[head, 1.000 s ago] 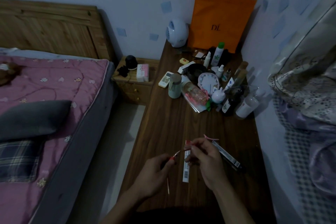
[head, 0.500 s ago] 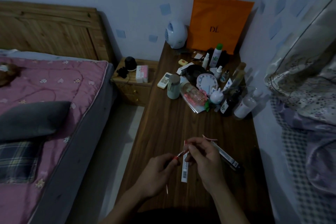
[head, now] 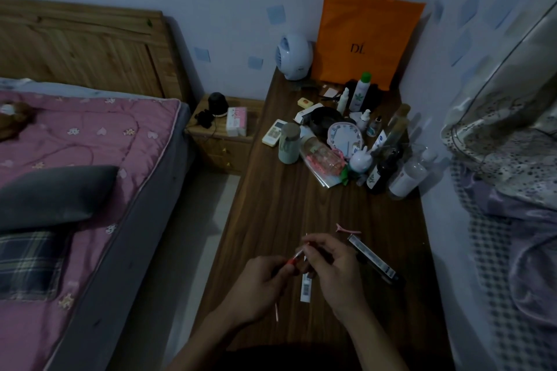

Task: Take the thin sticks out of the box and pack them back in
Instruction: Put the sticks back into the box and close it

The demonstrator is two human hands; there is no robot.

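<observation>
1. Landmark: narrow white box (head: 305, 291), barcode end toward the person, over the near part of the wooden desk (head: 289, 208). The right hand (head: 334, 271) holds it, fingers (head: 316, 245) curled round its middle, with both ends showing. Cannot tell whether its near end rests on the desk.
2. The left hand (head: 259, 286), just left of the box, pinches a thin stick (head: 290, 262) at its red band between thumb and fingertips. The other fingers are curled in.
3. The stick lies slanted. Its far end meets the box beside the right fingertips, and its near end pokes out below the left hand, left of the barcode end.
4. Cannot tell whether the far tip is inside the box or only against it, because the right fingers cover the junction. Judgement: one stick is at the box, mid-transfer.
5. Right of the box and apart from it, a long dark package (head: 373, 260) lies flat. A pink hair clip (head: 346, 230) sits beyond and right of the box. Bottles (head: 381, 172) stand well beyond it.
6. Risks:
   - The tip could catch on the box's edge, so that a sideways push bends or snaps the stick.
   - The pinch sits far from the tip, so the tip may wander, and the dim light makes aiming harder.
   - The box could twist in the right hand's grip.
   - A dropped stick could roll left of the box and off the desk's edge.
</observation>
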